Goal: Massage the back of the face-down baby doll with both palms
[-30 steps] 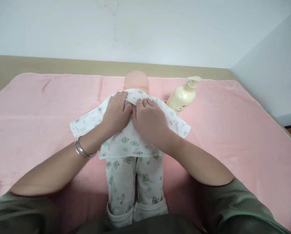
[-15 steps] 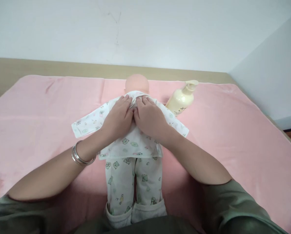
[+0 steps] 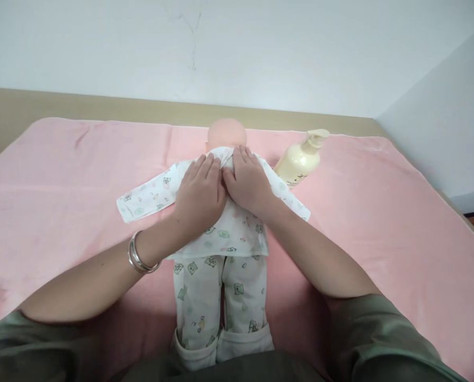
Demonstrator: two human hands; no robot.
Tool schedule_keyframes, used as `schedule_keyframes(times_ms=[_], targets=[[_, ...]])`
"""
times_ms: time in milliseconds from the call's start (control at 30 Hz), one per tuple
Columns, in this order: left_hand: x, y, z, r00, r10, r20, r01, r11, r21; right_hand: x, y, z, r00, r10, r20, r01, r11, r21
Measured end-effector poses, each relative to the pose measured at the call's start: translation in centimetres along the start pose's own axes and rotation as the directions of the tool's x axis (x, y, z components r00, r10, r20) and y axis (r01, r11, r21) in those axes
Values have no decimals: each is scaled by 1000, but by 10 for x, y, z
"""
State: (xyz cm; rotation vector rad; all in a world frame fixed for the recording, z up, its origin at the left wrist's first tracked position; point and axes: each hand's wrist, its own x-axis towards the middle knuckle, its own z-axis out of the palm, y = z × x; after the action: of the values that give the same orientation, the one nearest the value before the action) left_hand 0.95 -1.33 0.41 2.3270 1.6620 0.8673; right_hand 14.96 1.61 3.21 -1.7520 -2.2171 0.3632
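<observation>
A baby doll point(image 3: 226, 132) in a white printed top point(image 3: 237, 239) and matching trousers point(image 3: 199, 297) lies on a pink blanket, its bald head away from me. Whether it is face up or face down I cannot tell. My left hand point(image 3: 202, 191) rests flat on the upper left part of the top, fingers stretched toward the collar. Flat on the upper right part lies my right hand point(image 3: 248, 180), its fingertips at the neckline. The hands almost meet at the thumbs and hide the middle of the top. Neither hand grips anything.
A cream pump bottle point(image 3: 300, 162) leans beside the doll's right-hand sleeve. The pink blanket point(image 3: 380, 212) covers a pale wooden surface point(image 3: 133, 109) that meets a white wall point(image 3: 261, 58). Two silver bangles point(image 3: 135, 254) circle my left wrist.
My right hand has slid up slightly and turned toward the neckline. My left hand lies flatter, with its fingers extended. The cloth near the collar looks less bunched, and the view has shifted slightly.
</observation>
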Motion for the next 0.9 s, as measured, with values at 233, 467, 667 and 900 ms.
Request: schedule_keyframes(times_ms=[233, 467, 667, 900], targets=[[17, -14, -2, 993, -90, 82, 98, 990, -97, -20, -12, 2, 997, -40, -70, 27, 984, -176], [27, -31, 10, 994, -100, -37, 93, 984, -152, -35, -20, 9, 979, -175, -103, 149, 964, -222], [26, -28, 8, 996, -74, -40, 65, 978, -197, -9, -9, 2, 997, -78, 9, 78, 997, -25], [26, -27, 6, 995, -99, -16, 91, 962, -256, -10, -10, 3, 997, -75, 9, 75, 997, -34]])
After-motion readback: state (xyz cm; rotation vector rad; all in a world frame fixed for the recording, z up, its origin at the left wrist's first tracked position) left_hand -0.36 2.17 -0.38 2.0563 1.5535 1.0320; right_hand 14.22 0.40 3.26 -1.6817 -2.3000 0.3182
